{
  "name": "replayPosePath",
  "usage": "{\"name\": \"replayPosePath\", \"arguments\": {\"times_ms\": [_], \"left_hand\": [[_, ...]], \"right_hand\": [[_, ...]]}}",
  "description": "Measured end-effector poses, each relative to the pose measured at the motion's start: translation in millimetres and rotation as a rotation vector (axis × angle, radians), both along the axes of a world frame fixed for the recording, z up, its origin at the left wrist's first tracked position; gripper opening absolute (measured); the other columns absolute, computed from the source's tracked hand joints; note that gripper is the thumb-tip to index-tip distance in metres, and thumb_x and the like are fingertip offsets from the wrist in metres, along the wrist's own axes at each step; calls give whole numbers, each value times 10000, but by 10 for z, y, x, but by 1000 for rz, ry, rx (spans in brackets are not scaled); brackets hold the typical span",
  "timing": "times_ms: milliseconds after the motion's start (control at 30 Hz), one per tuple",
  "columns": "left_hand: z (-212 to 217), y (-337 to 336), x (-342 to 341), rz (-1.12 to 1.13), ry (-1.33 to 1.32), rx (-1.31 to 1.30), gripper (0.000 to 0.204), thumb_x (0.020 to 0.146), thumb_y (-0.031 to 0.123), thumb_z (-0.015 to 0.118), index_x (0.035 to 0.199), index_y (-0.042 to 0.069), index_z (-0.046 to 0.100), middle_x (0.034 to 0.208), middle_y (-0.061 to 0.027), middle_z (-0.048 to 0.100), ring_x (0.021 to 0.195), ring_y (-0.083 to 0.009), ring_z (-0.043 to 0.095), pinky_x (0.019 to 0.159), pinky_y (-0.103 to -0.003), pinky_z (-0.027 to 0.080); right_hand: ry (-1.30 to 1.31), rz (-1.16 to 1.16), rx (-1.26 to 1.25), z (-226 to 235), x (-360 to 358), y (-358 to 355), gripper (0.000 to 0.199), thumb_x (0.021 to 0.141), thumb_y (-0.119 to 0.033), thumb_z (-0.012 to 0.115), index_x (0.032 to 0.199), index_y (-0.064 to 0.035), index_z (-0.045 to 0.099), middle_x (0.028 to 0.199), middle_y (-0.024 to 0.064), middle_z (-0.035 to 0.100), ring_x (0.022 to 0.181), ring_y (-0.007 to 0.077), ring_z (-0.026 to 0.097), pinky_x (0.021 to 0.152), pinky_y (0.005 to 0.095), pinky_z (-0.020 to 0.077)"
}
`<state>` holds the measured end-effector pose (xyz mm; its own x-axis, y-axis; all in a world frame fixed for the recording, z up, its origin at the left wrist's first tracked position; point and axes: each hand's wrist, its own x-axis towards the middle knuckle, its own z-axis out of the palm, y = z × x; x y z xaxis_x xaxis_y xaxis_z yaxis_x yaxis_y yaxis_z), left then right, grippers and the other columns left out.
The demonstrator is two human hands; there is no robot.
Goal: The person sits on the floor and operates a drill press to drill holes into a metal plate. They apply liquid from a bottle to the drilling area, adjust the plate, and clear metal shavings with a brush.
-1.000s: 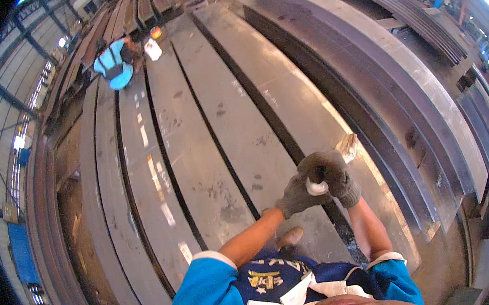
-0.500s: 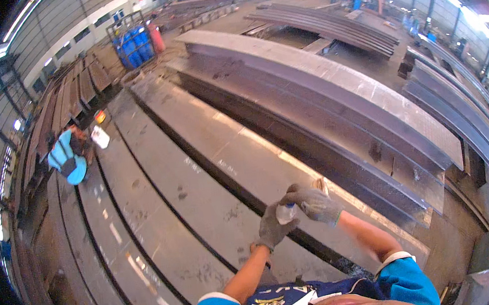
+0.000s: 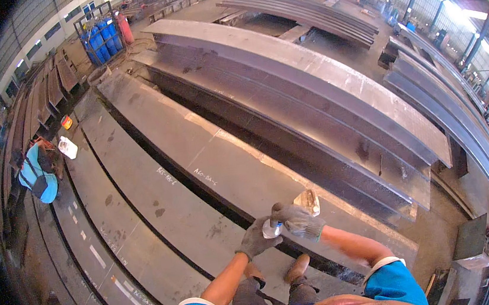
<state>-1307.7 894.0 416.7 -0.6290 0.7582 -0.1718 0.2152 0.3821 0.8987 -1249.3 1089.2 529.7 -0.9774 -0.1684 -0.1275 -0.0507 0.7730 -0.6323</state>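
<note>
My left hand (image 3: 258, 238), in a grey work glove, is wrapped round a small clear plastic bottle (image 3: 272, 229) with a bit of blue on it. From the right, my right hand (image 3: 299, 220), gloved alike, closes its curled fingers over the bottle's upper end. The bottle's top is hidden under those fingers. Just beyond my right hand, a pale, yellowish open container (image 3: 307, 202) rests near the beam's edge. Beneath my hands are wide grey steel beams (image 3: 200, 184) with chalk markings.
Dark gaps (image 3: 178, 174) run between the beams. At the left, a person in a blue top (image 3: 38, 174) crouches beside a white jug (image 3: 67, 147) and a small orange-yellow tub (image 3: 67, 122). Taller steel beams (image 3: 311, 109) lie to the right. Blue gas cylinders (image 3: 103, 41) stand far left.
The view has shifted, bringing my shoes into sight. Both hands stay together at the bottle. More of the pale container shows beyond my right hand.
</note>
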Motion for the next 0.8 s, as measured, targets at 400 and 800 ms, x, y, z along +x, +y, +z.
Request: {"name": "replayPosePath", "arguments": {"times_ms": [400,800], "left_hand": [[-1269,491,-265,28,51,41,843,705,313,921,1421,91,535,1318,-170,653,1221,-348,649,1047,-448,533],[-2591,909,-790,8,135,-96,846,749,444,872,1414,65,512,1340,-217,602,1266,-414,570,1089,-483,481]], "right_hand": [[76,220,35,-1113,-318,623,349,793,-121,667,1130,-55,724,1261,196,654,1131,426,654,925,462,565],[11,164,-50,-2436,-1061,1113,385,843,-312,662,1067,-2,703,1037,229,710,1021,436,697,866,503,557]]}}
